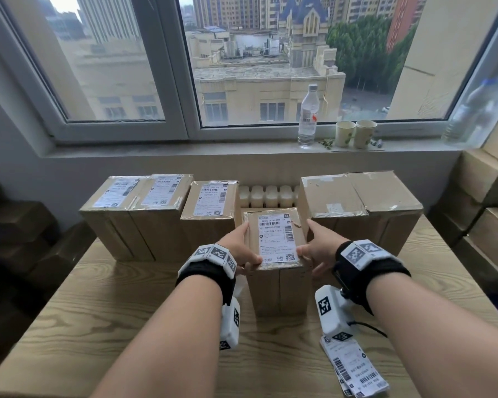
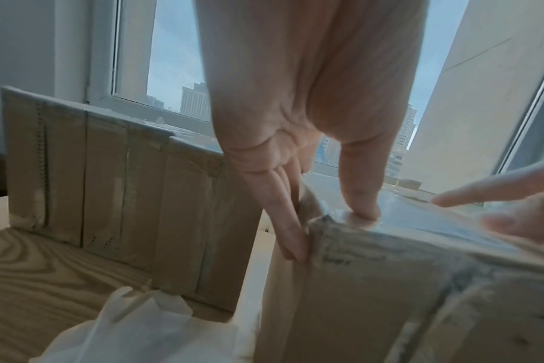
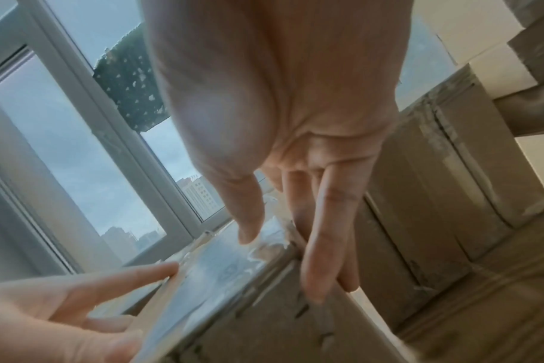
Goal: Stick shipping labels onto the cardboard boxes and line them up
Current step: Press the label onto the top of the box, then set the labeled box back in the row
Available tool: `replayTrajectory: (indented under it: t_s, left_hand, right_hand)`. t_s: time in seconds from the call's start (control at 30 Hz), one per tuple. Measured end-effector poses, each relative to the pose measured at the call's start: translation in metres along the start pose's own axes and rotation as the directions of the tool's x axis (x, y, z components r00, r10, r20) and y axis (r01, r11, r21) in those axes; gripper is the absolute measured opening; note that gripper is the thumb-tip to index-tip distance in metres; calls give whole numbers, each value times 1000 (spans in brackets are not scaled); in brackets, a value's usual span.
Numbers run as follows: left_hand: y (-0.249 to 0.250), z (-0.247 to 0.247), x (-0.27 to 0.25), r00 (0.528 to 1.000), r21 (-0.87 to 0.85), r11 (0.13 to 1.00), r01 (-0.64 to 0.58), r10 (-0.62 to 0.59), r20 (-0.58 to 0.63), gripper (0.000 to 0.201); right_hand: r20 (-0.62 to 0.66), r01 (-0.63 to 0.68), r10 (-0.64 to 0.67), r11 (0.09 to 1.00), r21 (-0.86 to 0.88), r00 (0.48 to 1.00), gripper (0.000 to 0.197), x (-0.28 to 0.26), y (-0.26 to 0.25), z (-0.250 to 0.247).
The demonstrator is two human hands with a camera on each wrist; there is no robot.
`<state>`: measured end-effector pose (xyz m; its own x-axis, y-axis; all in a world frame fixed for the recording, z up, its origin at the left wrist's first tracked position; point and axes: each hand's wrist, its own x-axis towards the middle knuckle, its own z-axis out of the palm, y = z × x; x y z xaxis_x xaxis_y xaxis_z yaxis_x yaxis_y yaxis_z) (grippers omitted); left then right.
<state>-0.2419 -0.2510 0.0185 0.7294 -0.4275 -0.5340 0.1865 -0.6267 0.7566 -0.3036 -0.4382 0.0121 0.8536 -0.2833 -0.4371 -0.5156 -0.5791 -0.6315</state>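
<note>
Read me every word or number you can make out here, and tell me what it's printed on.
"A161-BB", as it appears on the top line of the label on the front box; neighbouring characters and the Chinese print below are too blurred.
The back labels, left, middle, right: too small to read.
The loose labels on the table: barcodes, text unreadable.
The bottle label: blurred.
The wrist bands: square codes, no words.

Wooden table (image 1: pixel 127 326) carries taped cardboard boxes (image 1: pixel 135 225) and loose shipping labels (image 1: pixel 354 366).

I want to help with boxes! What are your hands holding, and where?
The labelled box, squeezed between left hand and right hand: thumbs on top, fingers flat against its sides.
</note>
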Motion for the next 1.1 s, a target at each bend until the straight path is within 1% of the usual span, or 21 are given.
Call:
replayTrajectory:
  t_s: [0.03,0.1,0.13,0.2,0.23,0.3,0.33,0.4,0.47,0.67,0.83,0.9,1.0,1.1]
  left_hand:
    - [3,-2,0,1000,6,1000,-15,16,-24,95]
    - [11,-7,1,995,38,997,-60,63,-81,95]
    - [16,-10,4,987,78,993,-85,95,-131,95]
    - [26,-16,11,955,197,972,-127,174,-240,97]
    - [29,-18,14,931,255,957,-141,216,-294,94]
    - [35,-23,24,888,308,941,-141,258,-381,81]
    - [37,-26,29,876,310,941,-136,261,-406,73]
    - [40,-30,41,877,290,949,-126,243,-415,62]
    - [44,-33,53,886,280,952,-124,233,-401,58]
    - [46,-33,78,894,317,946,-76,205,-398,51]
    - [41,-32,91,895,332,943,-35,178,-409,50]
    - [40,-32,94,889,356,934,-17,177,-422,47]
    - [38,-30,95,877,403,915,1,193,-441,37]
    - [39,-28,96,876,442,897,14,202,-437,38]
  right_hand:
    - [-4,8,-8,1000,21,1000,36,2,-3,-3]
    - [1,24,-24,997,74,1000,30,6,-9,-8]
    - [-5,41,-40,996,82,999,29,9,-12,-12]
    - [-31,91,-89,991,97,996,24,17,-21,-18]
    - [-50,116,-111,988,98,993,25,20,-25,-21]
    - [-93,146,-138,986,79,986,31,33,-32,-23]
    - [-112,156,-149,986,60,983,36,40,-34,-23]
    - [-134,172,-166,984,38,977,46,55,-34,-23]
    - [-147,174,-166,984,46,975,48,63,-34,-22]
    - [-159,181,-169,981,68,973,42,83,-36,-19]
    - [-155,180,-175,983,20,972,41,92,-32,-13]
    - [-157,178,-175,984,6,972,40,94,-31,-12]
    - [-150,172,-170,985,0,974,37,94,-29,-11]
    - [-168,172,-169,985,6,971,33,94,-28,-11]
